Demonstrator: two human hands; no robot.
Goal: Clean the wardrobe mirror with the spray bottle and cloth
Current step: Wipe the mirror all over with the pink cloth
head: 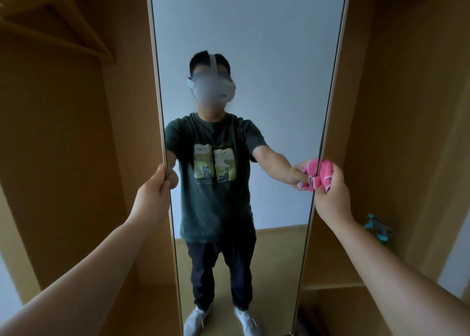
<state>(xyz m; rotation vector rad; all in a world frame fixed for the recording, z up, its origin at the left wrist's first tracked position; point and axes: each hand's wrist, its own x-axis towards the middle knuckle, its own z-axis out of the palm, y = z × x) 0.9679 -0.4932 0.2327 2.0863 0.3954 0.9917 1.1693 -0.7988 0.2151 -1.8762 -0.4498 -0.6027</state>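
A tall narrow wardrobe mirror in a pale frame stands upright in front of me, reflecting a person in a dark green T-shirt. My left hand grips the mirror's left edge at about mid-height. My right hand holds a bunched pink cloth pressed against the mirror's right edge. A spray bottle with a teal trigger head stands on a wardrobe shelf to the lower right, apart from both hands.
Open wooden wardrobe compartments flank the mirror on both sides. Wooden hangers hang at the upper left. A shelf ledge runs at the lower right, with a dark object on the floor below it.
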